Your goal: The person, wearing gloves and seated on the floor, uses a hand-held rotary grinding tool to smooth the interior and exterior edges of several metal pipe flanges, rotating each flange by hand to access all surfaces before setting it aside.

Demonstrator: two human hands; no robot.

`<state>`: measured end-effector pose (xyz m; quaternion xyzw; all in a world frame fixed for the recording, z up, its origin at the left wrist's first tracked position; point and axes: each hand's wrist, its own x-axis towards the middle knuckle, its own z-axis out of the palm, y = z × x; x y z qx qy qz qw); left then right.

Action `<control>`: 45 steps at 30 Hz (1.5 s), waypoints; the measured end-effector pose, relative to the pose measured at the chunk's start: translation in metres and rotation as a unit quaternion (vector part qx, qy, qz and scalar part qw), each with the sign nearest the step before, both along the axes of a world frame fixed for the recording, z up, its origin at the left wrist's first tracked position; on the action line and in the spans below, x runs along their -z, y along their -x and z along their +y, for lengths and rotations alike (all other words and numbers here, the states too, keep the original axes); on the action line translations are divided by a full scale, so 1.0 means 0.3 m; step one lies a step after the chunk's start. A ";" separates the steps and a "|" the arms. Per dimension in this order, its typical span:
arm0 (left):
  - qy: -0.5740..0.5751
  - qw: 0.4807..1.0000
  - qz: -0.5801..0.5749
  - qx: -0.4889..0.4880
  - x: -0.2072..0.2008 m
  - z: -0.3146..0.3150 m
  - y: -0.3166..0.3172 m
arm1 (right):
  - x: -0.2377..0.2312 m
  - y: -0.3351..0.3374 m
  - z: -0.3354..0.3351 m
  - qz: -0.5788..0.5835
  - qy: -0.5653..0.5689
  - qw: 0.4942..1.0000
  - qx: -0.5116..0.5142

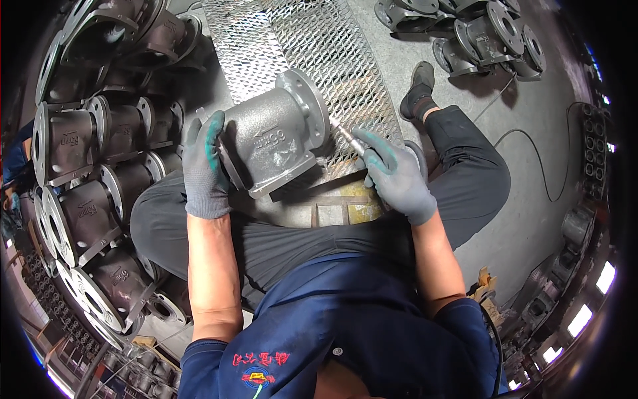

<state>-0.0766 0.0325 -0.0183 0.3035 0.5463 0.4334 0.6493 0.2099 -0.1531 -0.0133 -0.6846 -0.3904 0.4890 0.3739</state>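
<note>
A grey cast-metal valve body (269,136) with round end flanges and raised lettering lies tilted in front of me, above a metal mesh platform. My left hand (207,166), in a grey glove with green fingertips, grips its left flange, with the thumb along the near side. In my right hand (395,173), gloved alike, is a slim pen-shaped metal tool (344,135). The tool points up and left, its tip close to the rim of the right flange (307,110). Whether the tip touches the metal I cannot tell.
Stacks of similar castings (83,213) crowd my left side. More castings (488,36) stand on the floor at the far right. The mesh platform (339,46) stretches away ahead. My right leg (465,153) is bent outward, and a thin cable (545,189) curves across the floor beyond it.
</note>
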 end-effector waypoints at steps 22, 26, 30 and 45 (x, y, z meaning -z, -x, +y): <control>-0.016 0.998 0.022 0.058 -0.063 -0.032 -0.052 | -0.016 -0.079 0.164 -0.246 -0.073 0.895 -0.364; -0.040 0.998 -0.010 0.057 -0.073 -0.041 -0.063 | -0.026 -0.064 0.241 -0.281 -0.054 0.861 -0.420; -0.030 0.997 0.035 0.060 -0.024 -0.035 -0.034 | 0.002 -0.071 0.277 -0.272 -0.075 0.847 -0.451; -0.035 0.996 0.057 0.053 -0.075 -0.009 -0.066 | -0.041 -0.054 0.342 -0.268 -0.067 0.841 -0.466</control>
